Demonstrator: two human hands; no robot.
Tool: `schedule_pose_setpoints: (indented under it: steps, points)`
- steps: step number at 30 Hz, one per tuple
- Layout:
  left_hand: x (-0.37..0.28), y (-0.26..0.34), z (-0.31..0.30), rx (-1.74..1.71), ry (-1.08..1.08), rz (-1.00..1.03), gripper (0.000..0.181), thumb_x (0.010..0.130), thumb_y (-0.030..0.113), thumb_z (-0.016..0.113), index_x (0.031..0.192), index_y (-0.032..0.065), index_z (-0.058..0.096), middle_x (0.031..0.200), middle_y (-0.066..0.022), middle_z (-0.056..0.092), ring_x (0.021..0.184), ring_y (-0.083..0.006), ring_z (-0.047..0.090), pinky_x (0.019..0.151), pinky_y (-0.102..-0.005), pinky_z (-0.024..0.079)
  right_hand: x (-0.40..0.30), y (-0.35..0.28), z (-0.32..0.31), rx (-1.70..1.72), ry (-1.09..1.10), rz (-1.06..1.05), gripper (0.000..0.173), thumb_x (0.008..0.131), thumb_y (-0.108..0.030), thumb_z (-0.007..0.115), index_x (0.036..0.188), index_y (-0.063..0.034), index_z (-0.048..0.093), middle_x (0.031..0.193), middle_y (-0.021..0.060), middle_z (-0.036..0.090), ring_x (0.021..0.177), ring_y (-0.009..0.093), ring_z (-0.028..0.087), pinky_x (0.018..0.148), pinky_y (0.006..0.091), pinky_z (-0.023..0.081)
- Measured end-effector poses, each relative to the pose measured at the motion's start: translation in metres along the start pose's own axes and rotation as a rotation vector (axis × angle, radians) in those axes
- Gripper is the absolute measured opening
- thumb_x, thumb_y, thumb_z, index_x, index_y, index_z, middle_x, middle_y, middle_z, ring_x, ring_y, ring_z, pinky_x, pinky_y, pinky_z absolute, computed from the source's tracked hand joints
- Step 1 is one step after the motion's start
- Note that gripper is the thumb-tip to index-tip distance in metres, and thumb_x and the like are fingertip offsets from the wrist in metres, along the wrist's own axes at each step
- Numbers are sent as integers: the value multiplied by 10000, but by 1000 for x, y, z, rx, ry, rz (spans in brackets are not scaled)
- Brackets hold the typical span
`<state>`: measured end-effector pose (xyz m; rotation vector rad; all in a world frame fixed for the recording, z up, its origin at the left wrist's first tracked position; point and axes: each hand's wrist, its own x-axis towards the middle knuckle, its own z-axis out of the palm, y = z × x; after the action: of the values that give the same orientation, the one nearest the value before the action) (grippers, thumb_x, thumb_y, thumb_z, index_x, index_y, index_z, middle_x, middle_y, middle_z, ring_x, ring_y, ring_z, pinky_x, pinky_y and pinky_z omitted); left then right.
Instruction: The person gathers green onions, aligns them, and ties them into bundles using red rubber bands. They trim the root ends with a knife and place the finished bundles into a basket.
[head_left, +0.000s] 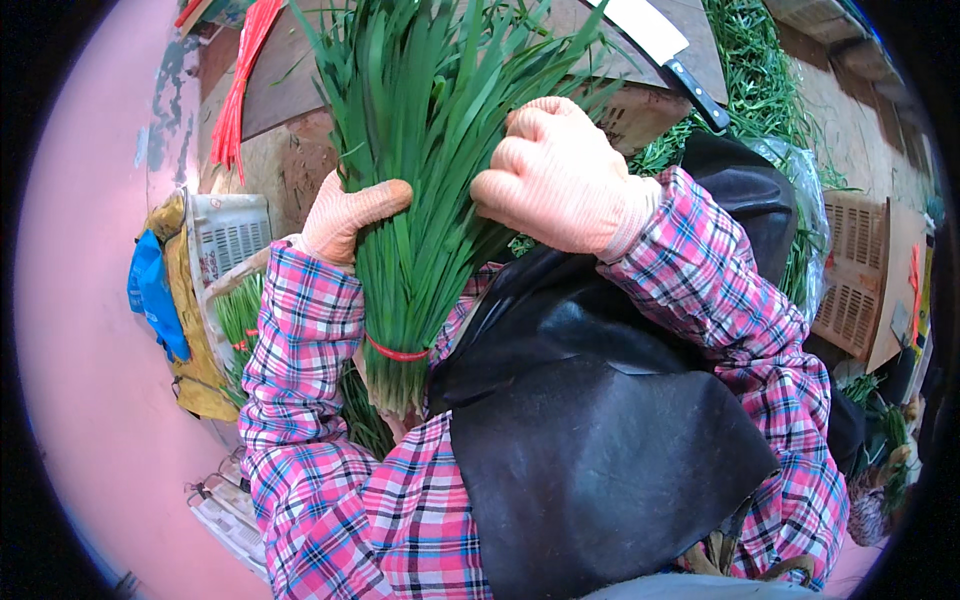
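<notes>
A large bunch of green garlic chives (420, 255) stands in front of me, its leaves fanning out at the top and its pale bases pointing down towards my lap. One red tie (397, 355) circles it just above the bases. My left hand (349, 214), in a pale knitted glove, grips the bunch from the left, thumb across the leaves. Against the right side of the leaves is my right hand (559, 176), gloved too, with fingers curled. Its fingertips are hidden, so whether leaves are held there is unclear.
A cleaver (697, 94) lies on the board (285, 82) ahead, near loose red ties (244, 97). Loose chives (757, 75) are heaped at right, beside a plastic crate (847, 270). Another crate (232, 225) stands left, near tied chives (240, 315). Part of another person (874, 506) shows far right.
</notes>
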<state>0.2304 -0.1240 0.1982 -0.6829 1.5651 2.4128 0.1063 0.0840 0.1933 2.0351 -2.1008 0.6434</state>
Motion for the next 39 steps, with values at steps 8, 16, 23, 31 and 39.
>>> schedule_pose_setpoints:
  steps: [8, 16, 23, 31, 39]
  points:
    - [-1, -11, -28, -99, 84, 2, 558, 730, 38, 729, 1245, 4, 518, 1103, -139, 639, 917, -255, 660, 765, -403, 578, -80, 68, -49, 815, 187, 695, 199, 873, -203, 596, 925, -20, 655, 845, 35, 643, 799, 98, 588, 757, 262, 488]
    - [-12, -9, -29, -133, 99, 70, 631, 713, 92, 768, 1275, 21, 490, 1125, -139, 632, 956, -277, 652, 815, -417, 566, -86, 27, -27, 144, 349, 442, 232, 807, -106, 672, 1032, -53, 654, 984, 112, 647, 928, 278, 622, 812, 338, 501]
    - [-12, -9, -18, -162, 80, 102, 616, 719, 90, 766, 1267, 15, 494, 1126, -140, 631, 958, -281, 652, 816, -419, 565, -39, 19, -13, 79, 290, 334, 211, 808, -263, 619, 886, -71, 656, 806, 107, 617, 789, 301, 600, 700, 390, 495]
    - [-9, -11, -23, -161, 105, 99, 586, 712, 55, 749, 1247, 9, 516, 1104, -144, 641, 935, -280, 659, 799, -415, 572, -40, 39, 5, 614, 693, 850, 139, 780, -137, 666, 863, -26, 652, 788, 115, 624, 751, 289, 614, 699, 356, 510]
    - [-2, -9, -15, -121, 75, 94, 576, 720, 65, 749, 1242, -5, 516, 1099, -144, 641, 930, -267, 660, 789, -401, 571, -1, 12, -6, -185, 316, -51, 161, 637, -256, 601, 777, -177, 605, 626, -34, 515, 669, 180, 566, 695, 350, 490]
